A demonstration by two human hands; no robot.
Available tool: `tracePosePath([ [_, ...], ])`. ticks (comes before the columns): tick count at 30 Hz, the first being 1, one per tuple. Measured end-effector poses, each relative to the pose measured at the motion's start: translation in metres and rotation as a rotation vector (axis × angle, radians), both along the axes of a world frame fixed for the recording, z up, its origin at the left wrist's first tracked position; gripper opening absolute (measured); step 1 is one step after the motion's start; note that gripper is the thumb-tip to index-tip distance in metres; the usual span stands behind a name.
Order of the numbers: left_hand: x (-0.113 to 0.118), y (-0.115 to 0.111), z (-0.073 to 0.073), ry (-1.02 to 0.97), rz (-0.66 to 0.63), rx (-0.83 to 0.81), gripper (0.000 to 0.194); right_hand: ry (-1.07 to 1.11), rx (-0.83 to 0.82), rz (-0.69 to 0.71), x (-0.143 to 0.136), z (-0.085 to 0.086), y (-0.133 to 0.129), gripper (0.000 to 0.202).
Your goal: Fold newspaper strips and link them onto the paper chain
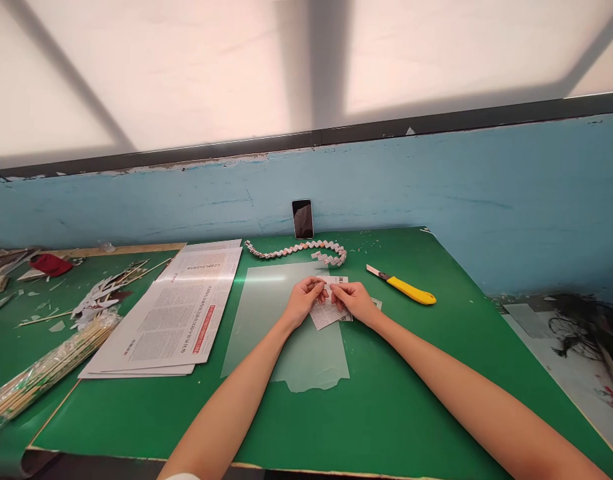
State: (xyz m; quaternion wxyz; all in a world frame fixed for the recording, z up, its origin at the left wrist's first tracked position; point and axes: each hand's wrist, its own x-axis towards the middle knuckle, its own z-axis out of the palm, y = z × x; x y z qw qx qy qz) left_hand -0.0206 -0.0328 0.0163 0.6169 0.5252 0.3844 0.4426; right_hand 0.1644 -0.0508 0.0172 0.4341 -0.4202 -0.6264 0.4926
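My left hand (305,300) and my right hand (352,300) meet above the middle of the table, both closed with fingertips pinched together. Between them is a small piece of paper (328,289), mostly covered by the fingers. Cut newspaper pieces (327,316) lie just below the hands, partly over a translucent sheet (266,313). Beyond the hands a folded-paper zigzag chain (286,251) curls across the table. A yellow utility knife (410,291) lies to the right of my right hand, its blade out.
A stack of newspapers (171,313) lies at the left. Farther left are a plastic-wrapped bundle of wooden sticks (51,367), paper scraps (99,293) and a red item (51,265). A phone (302,219) leans against the blue wall (186,200) at the back of the green table (436,380).
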Motion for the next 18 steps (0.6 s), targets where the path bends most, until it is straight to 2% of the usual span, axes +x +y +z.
tracePosePath([
  [5,-0.0002,-0.0002,-0.0010,0.017,-0.008,0.009,0.039,-0.013,-0.007,0.015,0.0017,-0.0046,0.0013,0.053],
  [12,-0.0006,0.0028,-0.0064,-0.024,-0.017,-0.024,0.041,-0.024,-0.002,0.034,0.0000,-0.0025,0.0009,0.053],
  [18,0.0009,0.0003,-0.0035,-0.013,-0.074,-0.015,0.042,-0.079,0.041,0.080,-0.0011,-0.0031,0.0004,0.051],
])
